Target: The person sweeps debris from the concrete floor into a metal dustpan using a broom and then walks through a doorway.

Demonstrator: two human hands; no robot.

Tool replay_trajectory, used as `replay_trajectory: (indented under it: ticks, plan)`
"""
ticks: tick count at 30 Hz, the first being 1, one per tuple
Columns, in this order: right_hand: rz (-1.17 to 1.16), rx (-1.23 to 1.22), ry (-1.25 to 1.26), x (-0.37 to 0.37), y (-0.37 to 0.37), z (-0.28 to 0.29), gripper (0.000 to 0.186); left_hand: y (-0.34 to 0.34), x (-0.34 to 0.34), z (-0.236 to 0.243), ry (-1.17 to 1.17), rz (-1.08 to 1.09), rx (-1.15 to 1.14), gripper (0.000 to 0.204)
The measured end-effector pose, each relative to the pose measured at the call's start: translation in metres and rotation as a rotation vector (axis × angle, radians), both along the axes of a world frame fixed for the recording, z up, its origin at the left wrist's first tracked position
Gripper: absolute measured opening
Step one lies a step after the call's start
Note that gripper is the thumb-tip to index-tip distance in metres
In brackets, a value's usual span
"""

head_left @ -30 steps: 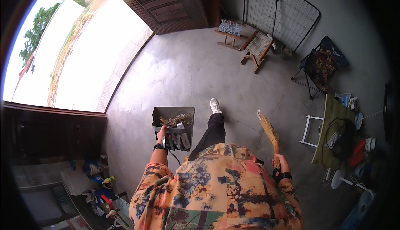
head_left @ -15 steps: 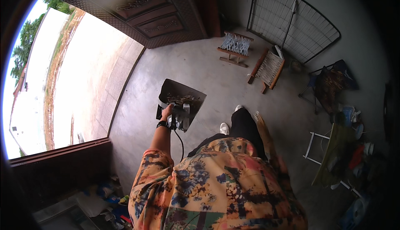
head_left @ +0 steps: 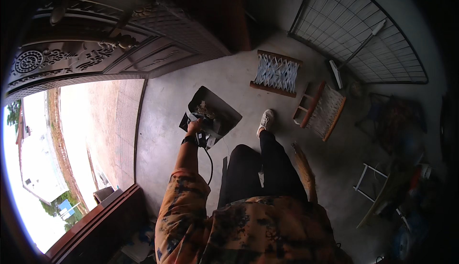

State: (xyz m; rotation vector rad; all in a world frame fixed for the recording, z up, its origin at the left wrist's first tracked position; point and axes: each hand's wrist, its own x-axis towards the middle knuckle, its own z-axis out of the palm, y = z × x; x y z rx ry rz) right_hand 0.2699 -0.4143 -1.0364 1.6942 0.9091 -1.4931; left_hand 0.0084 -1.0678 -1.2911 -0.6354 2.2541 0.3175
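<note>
My left hand [head_left: 193, 126] is closed on the grip of a dark dustpan [head_left: 230, 116], held out in front of me. Brownish litter [head_left: 204, 109] and some pale scraps lie in the pan. Partly covering it are my fingers and a dark device with a cable near my wrist. On my right side a straw broom [head_left: 304, 170] hangs beside my leg, its bristles pointing forward. My right hand is hidden behind my body and shirt, so its hold on the broom does not show.
Ahead stand a low woven stool [head_left: 276, 74] and a second wooden stool [head_left: 325, 108]. A wire frame [head_left: 358, 34] and a long-handled squeegee [head_left: 336, 75] lean at the wall. The carved door [head_left: 158, 58] stands open left, above a doorway sill [head_left: 137, 135]. Clutter fills the right.
I have stepped forward and the view has turned, so the stools look nearer and the door fills more of the upper left. The dustpan stays in my left hand; my right hand has left view.
</note>
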Motion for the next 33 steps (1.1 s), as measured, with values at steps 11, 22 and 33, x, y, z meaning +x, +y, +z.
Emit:
replay_trajectory:
  ticks: [11, 22, 33]
  plan:
    - [-0.040, 0.063, -0.295, -0.043, -0.069, -0.023, 0.030, 0.053, -0.193, -0.200, -0.068, -0.015, 0.147, 0.052]
    - [-0.039, 0.228, -0.520, -0.091, -0.161, -0.028, 0.028, 0.157, -0.327, -0.322, -0.055, -0.332, 0.261, 0.039]
    - [0.177, 0.127, -0.557, -0.107, -0.161, -0.014, 0.030, 0.204, -0.334, -0.285, 0.292, -0.111, 0.421, 0.033]
